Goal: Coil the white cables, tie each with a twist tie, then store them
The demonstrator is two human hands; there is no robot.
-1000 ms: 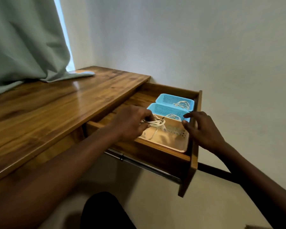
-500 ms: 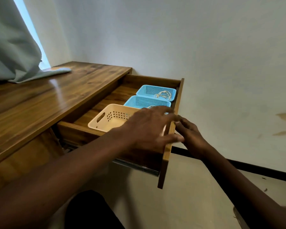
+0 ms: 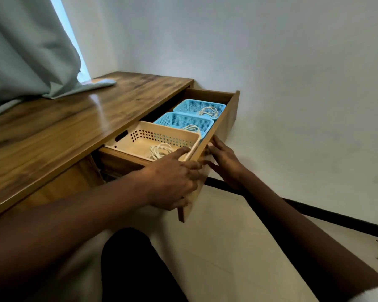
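An open wooden drawer [image 3: 226, 118] holds three baskets in a row. The near beige basket [image 3: 138, 139] contains a coiled white cable [image 3: 160, 150]. A coiled cable [image 3: 191, 128] lies in the middle blue basket [image 3: 179, 119], and another coil [image 3: 208, 111] lies in the far blue basket [image 3: 191, 105]. My left hand [image 3: 172, 182] rests flat on the drawer's front panel, its fingers reaching over the top edge. My right hand [image 3: 224, 162] touches the outer face of that panel with straight fingers. Neither hand holds a cable.
The drawer sticks out from a wooden desk [image 3: 74, 127] against a white wall. A grey-green curtain [image 3: 26, 51] drapes onto the desk's far left. Pale floor [image 3: 238, 247] with a dark skirting strip lies below the drawer.
My left hand has let go of the coiled cable, which now lies in the beige basket. Both hands have come to the drawer's front panel.
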